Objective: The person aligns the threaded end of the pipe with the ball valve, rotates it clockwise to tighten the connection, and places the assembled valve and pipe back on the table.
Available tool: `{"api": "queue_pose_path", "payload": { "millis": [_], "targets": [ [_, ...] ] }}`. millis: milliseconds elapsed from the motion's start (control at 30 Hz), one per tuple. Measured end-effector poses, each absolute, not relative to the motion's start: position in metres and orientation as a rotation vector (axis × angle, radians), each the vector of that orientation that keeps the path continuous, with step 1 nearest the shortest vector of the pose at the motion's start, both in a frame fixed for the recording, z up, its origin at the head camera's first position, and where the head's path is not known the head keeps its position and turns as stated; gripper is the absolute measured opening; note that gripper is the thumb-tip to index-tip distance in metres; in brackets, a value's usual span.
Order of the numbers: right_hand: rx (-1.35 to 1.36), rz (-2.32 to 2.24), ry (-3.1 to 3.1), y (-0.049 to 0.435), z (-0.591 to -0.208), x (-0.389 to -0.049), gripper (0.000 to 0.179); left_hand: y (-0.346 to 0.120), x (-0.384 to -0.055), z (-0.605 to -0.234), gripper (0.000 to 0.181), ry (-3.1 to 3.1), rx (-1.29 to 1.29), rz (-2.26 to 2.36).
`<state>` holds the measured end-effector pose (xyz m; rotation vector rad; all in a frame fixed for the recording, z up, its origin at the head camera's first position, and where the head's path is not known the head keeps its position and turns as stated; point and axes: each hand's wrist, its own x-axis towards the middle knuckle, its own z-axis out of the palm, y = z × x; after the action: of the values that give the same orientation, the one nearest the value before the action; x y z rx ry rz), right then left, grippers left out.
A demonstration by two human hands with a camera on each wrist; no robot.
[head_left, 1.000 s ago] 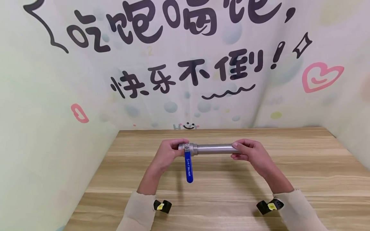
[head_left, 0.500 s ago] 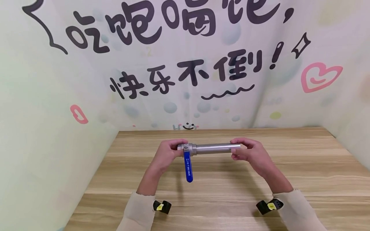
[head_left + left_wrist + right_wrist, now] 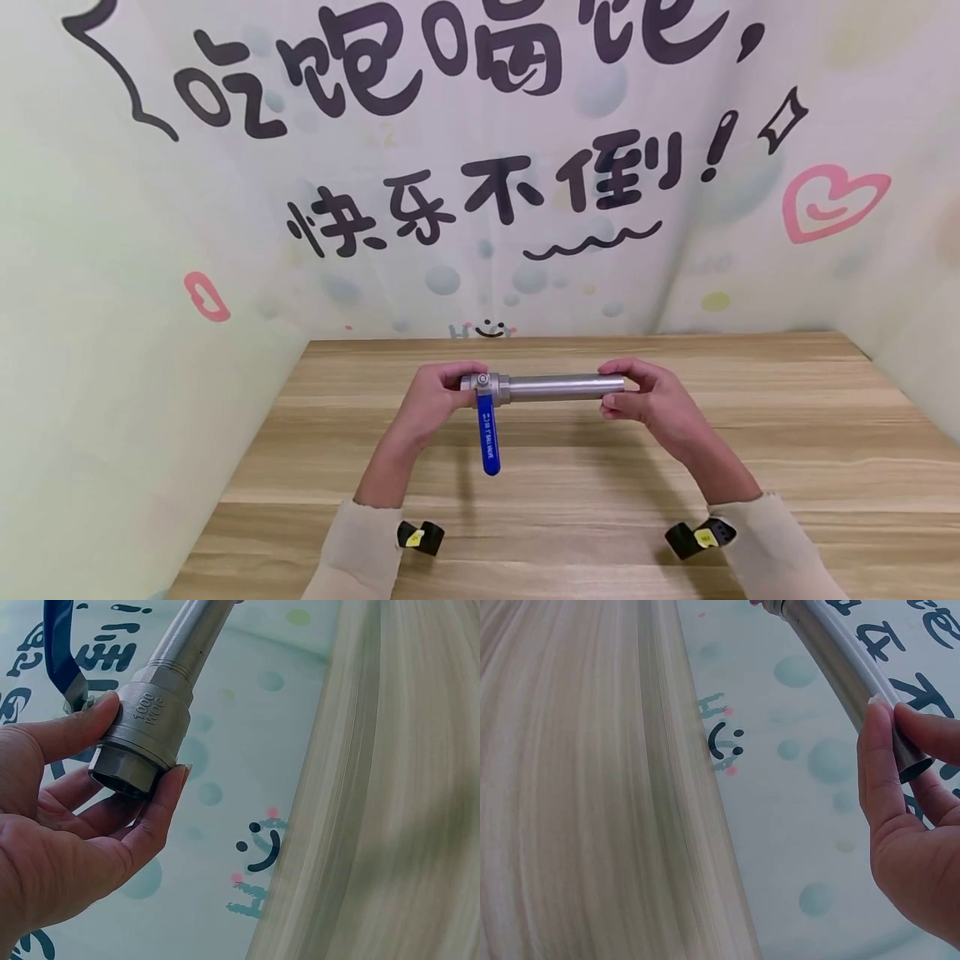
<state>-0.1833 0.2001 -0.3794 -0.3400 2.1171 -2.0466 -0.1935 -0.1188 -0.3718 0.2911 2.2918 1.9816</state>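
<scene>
Ball valve (image 3: 491, 389) and steel pipe (image 3: 564, 387) held above a wooden tabletop (image 3: 555, 517)

The person's two hands are well apart, one gripping each end of the joined metal piece, which lies nearly level between them. The left hand (image 3: 423, 408) clasps the valve, thumb pressed to its body and fingers curled beneath, just beside its hollow hexagonal end. The casting there reads "1000 WOG". From the valve a blue lever (image 3: 490, 433) sticks out on the person's side, its white lettering ending in "BALL VALVE". The right hand (image 3: 667, 404) pinches the pipe near its far end between thumb and fingertips — the hollow mouth shows just past the grip.

Behind the hands come pale sleeves (image 3: 780, 537), each with a small black device (image 3: 422, 537) at the cuff, bearing a yellow label. Below the hands spreads the tabletop, light brown with grain running from side to side, and soft shadows fall on it beneath the arms.

Beyond the hands the table meets a pale printed backdrop (image 3: 405, 304). A little smiley face (image 3: 490, 329) sits low on it, past the pipe, and large black Chinese characters (image 3: 504, 190) climb above in two rows — over a wavy line, among bluish bubbles. A pink heart (image 3: 828, 212) is printed up beyond the right hand, a smaller pink shape (image 3: 206, 297) out past the left. Whitish walls flank the table on both sides.
</scene>
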Motion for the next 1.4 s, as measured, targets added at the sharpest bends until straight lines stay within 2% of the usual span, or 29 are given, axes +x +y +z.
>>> {"api": "queue_pose_path", "payload": {
  "millis": [700,1167,1400],
  "targets": [
    [-0.276,-2.044,2.119,0.199,-0.382,-0.183,0.040,-0.118,-0.191,-0.369,0.031,2.276,0.279,1.976],
    [-0.114,-2.074,2.193,0.191,-0.382,-0.186,0.050,-0.116,-0.192,-0.366,0.032,2.299,0.287,1.972],
    [-0.118,-2.129,2.175,0.189,-0.379,-0.184,0.045,-0.116,-0.191,-0.367,0.032,2.285,0.293,1.973]
  ]
}}
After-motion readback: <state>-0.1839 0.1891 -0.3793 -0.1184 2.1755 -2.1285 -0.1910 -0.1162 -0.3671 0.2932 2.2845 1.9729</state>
